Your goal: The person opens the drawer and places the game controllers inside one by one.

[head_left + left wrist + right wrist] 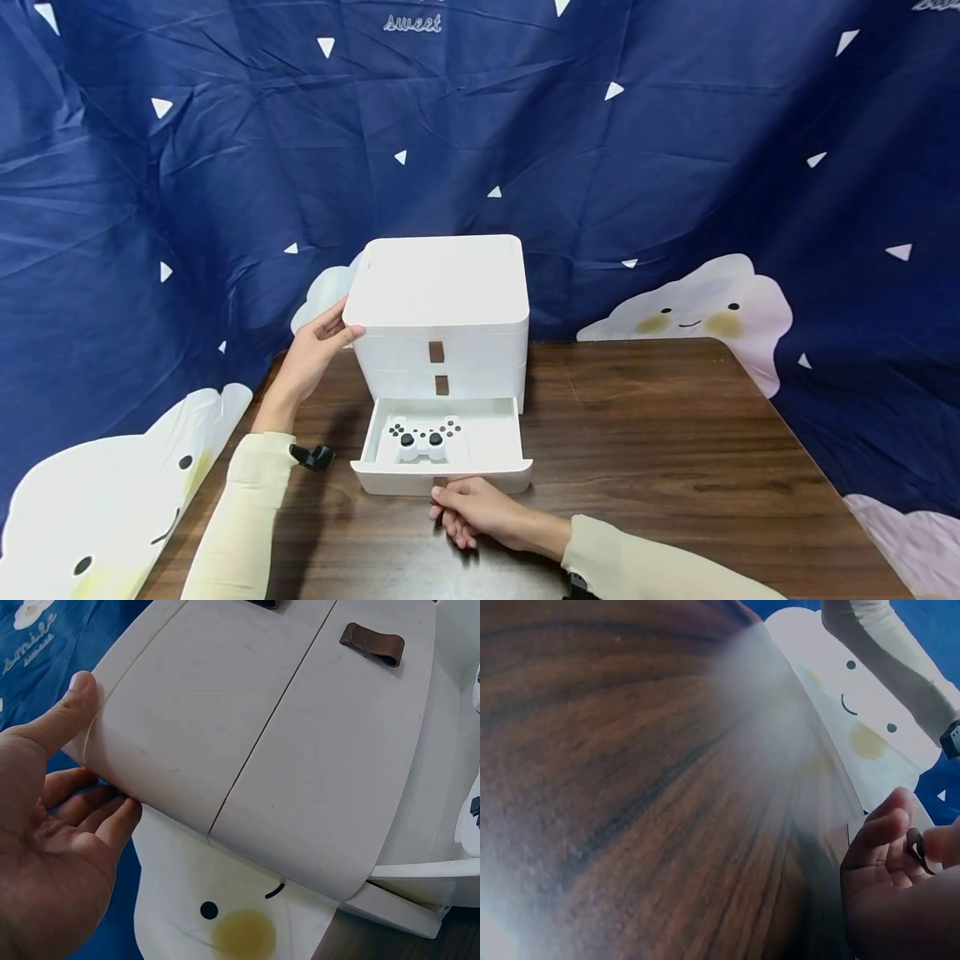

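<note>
A white three-drawer storage cabinet (438,283) stands on the table, its bottom drawer (491,433) pulled out. Inside that drawer lies a white game controller (422,439) with black thumbsticks. My left hand (311,354) holds the cabinet's upper left front corner; in the left wrist view the thumb (81,694) lies on the front and the other fingers are bent against the side. With thumb and curled fingers, my right hand (474,510) pinches the bottom drawer's brown pull tab (916,851). The upper two drawers are closed, each with a brown pull tab (437,352).
Under the cabinet is a dark brown wooden table (637,467), extending far to the right. A blue curtain (480,117) with white triangles and cloud faces hangs behind and at both sides. A black wrist camera (318,457) sits at my left cuff.
</note>
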Available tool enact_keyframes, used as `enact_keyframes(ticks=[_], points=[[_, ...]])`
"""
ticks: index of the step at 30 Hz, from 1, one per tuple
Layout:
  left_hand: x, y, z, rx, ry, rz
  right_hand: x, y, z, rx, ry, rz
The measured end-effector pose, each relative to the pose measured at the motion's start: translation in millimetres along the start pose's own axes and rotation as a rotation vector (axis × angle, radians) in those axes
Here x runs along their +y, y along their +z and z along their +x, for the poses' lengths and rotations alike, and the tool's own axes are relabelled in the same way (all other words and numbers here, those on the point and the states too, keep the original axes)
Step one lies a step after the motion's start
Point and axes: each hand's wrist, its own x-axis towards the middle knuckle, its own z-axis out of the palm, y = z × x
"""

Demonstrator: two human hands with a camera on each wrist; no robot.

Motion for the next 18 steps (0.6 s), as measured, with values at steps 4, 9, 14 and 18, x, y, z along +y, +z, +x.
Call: enact_keyframes(ticks=[4, 9, 14, 18], points=[[-0.3, -0.5, -0.1, 0.001, -0.005, 0.001, -2, 3, 1.6, 0.062, -0.001, -0.053], [0.2, -0.8, 0.2, 0.006, -0.009, 0.01, -7, 1, 4.9, 0.108, -0.02, -0.062], [0.7, -0.9, 0.1, 0.011, -0.012, 0.018, -11, -3, 11.8, 0.131, -0.048, -0.101], [1.4, -0.4, -0.6, 0.009, -0.013, 0.016, -14, -7, 19.0, 0.151, -0.068, -0.142]])
